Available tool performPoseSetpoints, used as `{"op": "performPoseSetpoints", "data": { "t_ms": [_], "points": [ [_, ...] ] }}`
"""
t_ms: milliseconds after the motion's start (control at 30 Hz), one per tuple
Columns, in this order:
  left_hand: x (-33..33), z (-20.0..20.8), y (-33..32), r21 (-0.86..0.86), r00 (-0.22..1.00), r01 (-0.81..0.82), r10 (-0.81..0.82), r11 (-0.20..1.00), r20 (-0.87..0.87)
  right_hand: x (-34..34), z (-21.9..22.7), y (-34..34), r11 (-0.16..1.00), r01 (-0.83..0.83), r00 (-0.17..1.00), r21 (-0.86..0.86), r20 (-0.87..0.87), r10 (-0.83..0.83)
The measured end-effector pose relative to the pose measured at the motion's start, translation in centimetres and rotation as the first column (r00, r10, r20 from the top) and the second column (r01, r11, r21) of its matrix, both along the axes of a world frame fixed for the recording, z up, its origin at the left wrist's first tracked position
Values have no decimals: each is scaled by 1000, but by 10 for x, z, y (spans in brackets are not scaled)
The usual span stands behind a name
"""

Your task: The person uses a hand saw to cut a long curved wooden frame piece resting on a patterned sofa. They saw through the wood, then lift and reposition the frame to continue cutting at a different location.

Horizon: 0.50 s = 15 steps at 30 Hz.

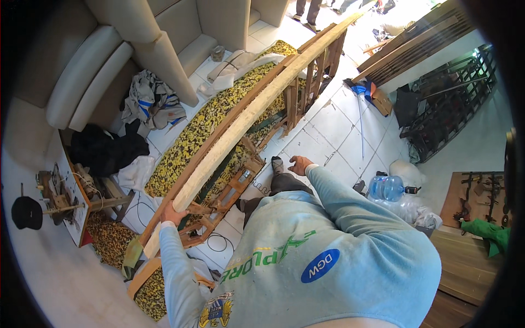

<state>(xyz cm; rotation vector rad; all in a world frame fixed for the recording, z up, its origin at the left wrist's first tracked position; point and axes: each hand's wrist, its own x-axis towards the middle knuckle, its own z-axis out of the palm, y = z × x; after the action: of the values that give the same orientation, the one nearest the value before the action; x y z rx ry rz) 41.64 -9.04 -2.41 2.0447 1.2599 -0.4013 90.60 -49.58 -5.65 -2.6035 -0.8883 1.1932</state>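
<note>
A long wooden frame [240, 158] with a pale, yellowish strip [257, 109] along its top runs slantwise from the near left to the far right. My left hand [173, 212] is closed over this top strip close to the frame's near end; the thumb's side shows best. To the right of the frame, above the tiled floor near my foot, my right hand [299, 165] hangs free with its fingers apart and slightly bent. I see nothing in it. Yellow-and-black patterned fabric [188, 139] lies behind and under the frame.
Beige upholstered seats [98, 76] stand at the left, beside a sewing machine table [76, 191] and heaped cloth [150, 101]. At the right are a blue water jug [385, 187], dark metal racks [445, 104] and a tool board [476, 197]. People's legs [309, 12] show far off.
</note>
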Motion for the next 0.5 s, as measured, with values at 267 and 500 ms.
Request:
{"op": "performPoseSetpoints", "data": {
  "t_ms": [267,500],
  "points": [
    [75,32,-41,179,897,-72,142,981,-419,133,-15,48,939,210,973,272,-151,-173],
    [255,24,-100,305,987,-54,98,951,-130,277,-30,45,949,185,983,255,-68,-173]
  ]
}}
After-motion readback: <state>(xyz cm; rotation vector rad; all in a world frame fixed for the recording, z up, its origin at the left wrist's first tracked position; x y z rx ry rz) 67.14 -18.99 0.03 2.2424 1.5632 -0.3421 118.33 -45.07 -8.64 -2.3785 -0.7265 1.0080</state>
